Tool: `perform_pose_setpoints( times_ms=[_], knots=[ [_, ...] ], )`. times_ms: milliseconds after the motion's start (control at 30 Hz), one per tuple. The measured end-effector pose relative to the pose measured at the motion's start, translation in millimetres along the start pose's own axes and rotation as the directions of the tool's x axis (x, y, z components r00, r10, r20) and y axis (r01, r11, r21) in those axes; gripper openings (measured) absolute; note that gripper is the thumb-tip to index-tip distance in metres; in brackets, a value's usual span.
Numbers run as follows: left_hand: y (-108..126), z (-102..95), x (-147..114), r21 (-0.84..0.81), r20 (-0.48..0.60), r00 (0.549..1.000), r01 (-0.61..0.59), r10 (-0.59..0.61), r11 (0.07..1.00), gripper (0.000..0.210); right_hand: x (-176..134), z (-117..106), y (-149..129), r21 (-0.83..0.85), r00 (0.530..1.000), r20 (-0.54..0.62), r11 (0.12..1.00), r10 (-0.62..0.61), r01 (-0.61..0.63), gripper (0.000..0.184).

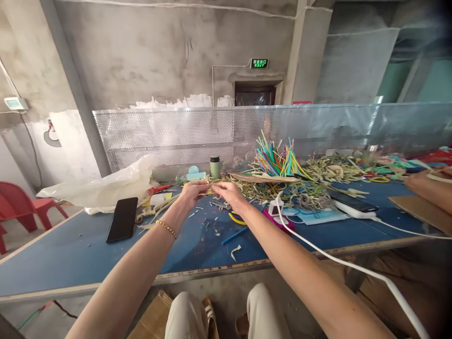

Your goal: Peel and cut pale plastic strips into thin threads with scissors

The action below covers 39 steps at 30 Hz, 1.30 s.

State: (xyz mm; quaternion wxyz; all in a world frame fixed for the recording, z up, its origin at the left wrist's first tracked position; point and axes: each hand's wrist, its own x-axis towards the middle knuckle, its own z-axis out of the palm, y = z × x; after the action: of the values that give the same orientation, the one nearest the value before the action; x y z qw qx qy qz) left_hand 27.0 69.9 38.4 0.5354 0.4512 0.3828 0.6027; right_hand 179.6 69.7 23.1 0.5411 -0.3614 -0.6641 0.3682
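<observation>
While a green cup (215, 166) stands behind, both hands' fingers (204, 187) pinch one thin strip (211, 184) above the blue table (70, 254).

On the blue table (70, 256) lie two black phones, one near left (122, 219) and one at right (349, 201), one green cup (215, 167) far back, one white plastic bag (106, 186), and one red chair (21, 207) stands left.

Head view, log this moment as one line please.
left hand: pinching thin strip | right hand: pinching same strip | under hands: blue table | left: black phone | behind: strip pile
</observation>
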Motion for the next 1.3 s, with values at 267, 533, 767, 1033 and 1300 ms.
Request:
perform_pose_setpoints(
  times_ms=[267,533,767,1033,1300],
  knots=[
    [23.7,18.1,-3.0,0.016,0.032,0.998,-0.057,0.056,0.998,0.035,28.3,-9.5,-19.5,0.127,0.975,-0.219,0.990,-0.025,0.054,0.019],
    [-6.6,-38.8,-37.1,0.283,0.027,0.993,-0.115,0.112,0.952,0.042,47.9,-51.5,-57.9,0.100,0.947,-0.311,0.987,-0.085,0.122,0.010],
    [-30.6,-65.2,-11.7,0.626,-0.041,0.973,-0.153,0.229,0.765,0.031,72.6,-37.3,-57.1,0.158,0.925,-0.366,0.973,-0.101,0.169,0.009],
    [-57.6,-83.2,14.2,0.759,-0.168,0.930,-0.089,0.326,0.645,0.027,94.3,-32.6,-66.0,0.141,0.904,-0.400,0.965,-0.150,0.222,0.012],
    [-69.0,-79.1,19.4,0.841,-0.071,0.957,-0.094,0.283,0.532,0.028,37.4,9.6,41.1,0.125,0.951,-0.304,0.987,-0.057,0.099,0.024]
  ],
)
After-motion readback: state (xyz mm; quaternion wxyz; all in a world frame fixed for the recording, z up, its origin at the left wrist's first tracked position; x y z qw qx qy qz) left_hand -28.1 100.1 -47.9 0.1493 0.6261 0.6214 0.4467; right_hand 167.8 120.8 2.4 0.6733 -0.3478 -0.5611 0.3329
